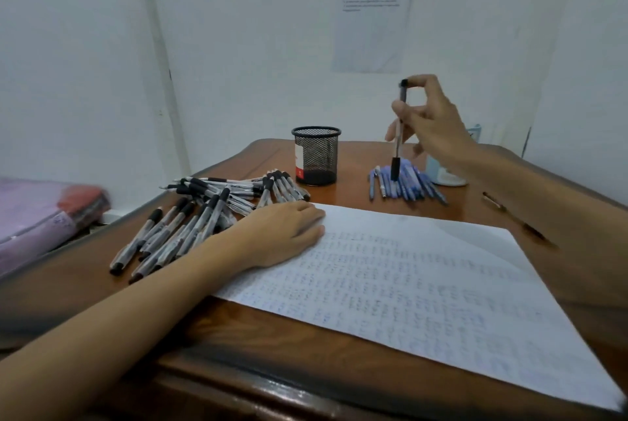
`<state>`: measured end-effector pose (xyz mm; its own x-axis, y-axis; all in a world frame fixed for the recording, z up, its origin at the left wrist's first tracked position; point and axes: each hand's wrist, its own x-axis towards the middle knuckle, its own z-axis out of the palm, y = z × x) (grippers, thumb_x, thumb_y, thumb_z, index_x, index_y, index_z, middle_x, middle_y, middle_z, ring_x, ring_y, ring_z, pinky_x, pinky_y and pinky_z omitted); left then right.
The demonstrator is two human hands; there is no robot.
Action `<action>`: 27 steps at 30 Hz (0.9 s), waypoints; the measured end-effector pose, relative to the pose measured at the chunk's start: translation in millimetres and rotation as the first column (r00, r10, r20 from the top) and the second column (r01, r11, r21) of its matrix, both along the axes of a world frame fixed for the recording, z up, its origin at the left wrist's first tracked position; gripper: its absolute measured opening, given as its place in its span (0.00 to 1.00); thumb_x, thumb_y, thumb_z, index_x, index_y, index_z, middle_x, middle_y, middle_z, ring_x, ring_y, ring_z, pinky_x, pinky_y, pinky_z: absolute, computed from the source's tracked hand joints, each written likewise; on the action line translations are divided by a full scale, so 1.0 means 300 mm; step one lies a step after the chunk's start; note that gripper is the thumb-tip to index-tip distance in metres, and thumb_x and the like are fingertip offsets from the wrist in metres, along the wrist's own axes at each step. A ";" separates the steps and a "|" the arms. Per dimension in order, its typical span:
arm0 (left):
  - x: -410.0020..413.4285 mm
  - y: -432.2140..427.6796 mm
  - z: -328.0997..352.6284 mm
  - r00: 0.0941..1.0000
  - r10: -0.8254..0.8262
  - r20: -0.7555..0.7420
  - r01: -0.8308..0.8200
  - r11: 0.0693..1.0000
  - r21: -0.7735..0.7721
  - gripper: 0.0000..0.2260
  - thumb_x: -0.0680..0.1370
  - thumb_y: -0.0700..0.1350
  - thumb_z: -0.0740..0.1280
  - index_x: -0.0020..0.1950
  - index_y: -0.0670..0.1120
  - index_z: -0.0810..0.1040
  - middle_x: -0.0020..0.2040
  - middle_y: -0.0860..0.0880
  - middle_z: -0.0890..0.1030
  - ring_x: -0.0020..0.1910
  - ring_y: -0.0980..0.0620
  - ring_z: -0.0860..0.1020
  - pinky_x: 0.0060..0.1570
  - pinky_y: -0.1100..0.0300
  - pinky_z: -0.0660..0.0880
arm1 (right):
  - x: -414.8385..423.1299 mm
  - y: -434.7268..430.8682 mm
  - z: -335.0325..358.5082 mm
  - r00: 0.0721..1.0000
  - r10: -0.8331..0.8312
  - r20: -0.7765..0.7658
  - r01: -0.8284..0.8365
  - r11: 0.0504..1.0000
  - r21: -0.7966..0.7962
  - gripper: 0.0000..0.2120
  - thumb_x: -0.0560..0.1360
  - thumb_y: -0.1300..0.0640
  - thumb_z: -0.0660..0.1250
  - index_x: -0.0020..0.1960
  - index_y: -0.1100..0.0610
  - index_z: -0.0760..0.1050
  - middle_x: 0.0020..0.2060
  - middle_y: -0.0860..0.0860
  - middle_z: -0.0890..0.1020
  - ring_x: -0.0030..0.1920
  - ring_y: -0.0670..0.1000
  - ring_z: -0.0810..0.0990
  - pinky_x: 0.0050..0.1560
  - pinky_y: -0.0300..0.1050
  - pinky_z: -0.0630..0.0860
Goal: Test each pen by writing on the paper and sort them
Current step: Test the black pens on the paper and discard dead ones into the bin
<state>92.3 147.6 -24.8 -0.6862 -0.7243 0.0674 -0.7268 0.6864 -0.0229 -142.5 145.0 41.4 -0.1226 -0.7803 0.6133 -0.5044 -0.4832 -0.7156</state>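
Right hand (pixel 431 121) holds one pen (pixel 398 135) upright; left hand (pixel 289 233) lies flat on paper (pixel 424 284).

Right fingers (pixel 419 80) pinch the pen's top end, and its black grip end points down over the blue pens (pixel 404 184) lying beyond the paper's far edge; can't tell if it touches them. The left hand's straight fingers press the paper's far-left corner. The black pens (pixel 190 220) are piled just left of the paper. A mesh cup (pixel 316 155) stands beyond the paper's far edge. The paper, covered in handwriting, lies on a wooden counter (pixel 238 346).
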 end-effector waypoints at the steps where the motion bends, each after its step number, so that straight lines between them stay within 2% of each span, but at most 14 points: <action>1: -0.001 0.000 0.001 1.000 -0.001 0.004 0.001 1.000 -0.001 0.22 0.82 0.55 0.49 0.75 0.49 0.60 0.74 0.51 0.63 0.70 0.54 0.64 0.68 0.59 0.59 | -0.027 0.032 -0.008 1.000 -0.006 -0.002 0.006 1.000 0.011 0.14 0.80 0.55 0.60 0.63 0.53 0.61 0.34 0.52 0.81 0.32 0.58 0.78 0.21 0.40 0.73; 3: -0.004 0.001 0.003 1.000 0.000 0.013 0.000 1.000 -0.005 0.22 0.82 0.54 0.49 0.75 0.50 0.59 0.74 0.51 0.62 0.71 0.54 0.63 0.69 0.60 0.58 | -0.079 0.083 -0.034 0.999 -0.042 0.018 0.041 0.998 0.046 0.17 0.79 0.56 0.61 0.66 0.52 0.61 0.32 0.53 0.79 0.33 0.60 0.78 0.20 0.39 0.73; 6: -0.008 0.002 0.005 1.000 -0.001 0.017 0.001 1.000 -0.011 0.22 0.82 0.54 0.49 0.75 0.50 0.59 0.74 0.51 0.62 0.71 0.54 0.63 0.69 0.62 0.57 | -0.141 0.140 -0.073 0.988 -0.091 0.126 0.069 0.983 0.172 0.17 0.76 0.58 0.66 0.63 0.51 0.66 0.36 0.56 0.80 0.36 0.53 0.80 0.22 0.37 0.74; 9: -0.006 0.002 0.004 1.000 0.001 0.015 -0.001 1.000 -0.005 0.22 0.82 0.54 0.49 0.75 0.50 0.60 0.75 0.51 0.62 0.72 0.54 0.62 0.69 0.61 0.56 | -0.183 0.190 -0.091 0.985 -0.042 0.165 -0.021 0.931 0.364 0.29 0.68 0.63 0.73 0.66 0.52 0.68 0.46 0.59 0.80 0.42 0.54 0.82 0.35 0.41 0.82; 11: -0.004 0.000 0.002 1.000 0.003 0.017 -0.003 1.000 -0.005 0.22 0.82 0.54 0.49 0.75 0.50 0.59 0.75 0.52 0.61 0.72 0.54 0.62 0.70 0.61 0.56 | -0.192 0.214 -0.097 0.989 -0.014 0.148 -0.050 0.907 0.419 0.33 0.66 0.63 0.73 0.68 0.51 0.67 0.45 0.57 0.80 0.42 0.53 0.83 0.42 0.46 0.82; 15: -0.003 0.000 0.001 1.000 0.008 0.026 -0.007 1.000 -0.013 0.22 0.82 0.55 0.48 0.75 0.51 0.58 0.75 0.52 0.61 0.72 0.54 0.62 0.70 0.61 0.55 | -0.157 0.243 -0.090 0.954 -0.009 0.301 -0.117 0.910 0.398 0.24 0.70 0.68 0.69 0.63 0.53 0.70 0.41 0.58 0.81 0.32 0.50 0.83 0.30 0.42 0.80; 18: -0.005 0.004 0.004 0.999 0.005 0.032 -0.004 1.000 -0.008 0.22 0.82 0.54 0.48 0.75 0.50 0.58 0.75 0.52 0.61 0.72 0.54 0.62 0.70 0.60 0.56 | -0.122 0.244 -0.087 0.901 -0.020 0.432 -0.172 0.900 0.400 0.20 0.71 0.69 0.68 0.59 0.54 0.72 0.41 0.57 0.80 0.35 0.51 0.82 0.33 0.45 0.82; 20: -0.009 0.003 0.005 1.000 0.002 0.031 -0.002 1.000 -0.008 0.22 0.82 0.54 0.48 0.75 0.50 0.58 0.75 0.52 0.62 0.72 0.54 0.63 0.70 0.60 0.56 | -0.098 0.235 -0.098 0.860 -0.031 0.510 -0.206 0.892 0.401 0.15 0.71 0.67 0.69 0.55 0.54 0.74 0.40 0.54 0.80 0.36 0.49 0.81 0.32 0.42 0.81; 23: -0.007 -0.003 0.005 0.999 0.007 0.039 -0.007 1.000 -0.009 0.22 0.82 0.54 0.48 0.76 0.50 0.58 0.75 0.52 0.61 0.72 0.54 0.61 0.70 0.60 0.55 | -0.072 0.224 -0.123 0.775 -0.057 0.629 -0.256 0.882 0.396 0.08 0.71 0.61 0.70 0.49 0.58 0.74 0.35 0.51 0.76 0.31 0.45 0.74 0.23 0.34 0.74; 27: -0.006 -0.002 0.005 0.999 0.004 0.039 -0.004 1.000 -0.008 0.22 0.82 0.54 0.48 0.75 0.51 0.58 0.75 0.52 0.61 0.72 0.54 0.62 0.70 0.60 0.56 | -0.075 0.211 -0.166 0.586 -0.071 0.807 -0.345 0.880 0.327 0.17 0.63 0.60 0.73 0.46 0.59 0.69 0.23 0.48 0.68 0.17 0.41 0.64 0.15 0.30 0.62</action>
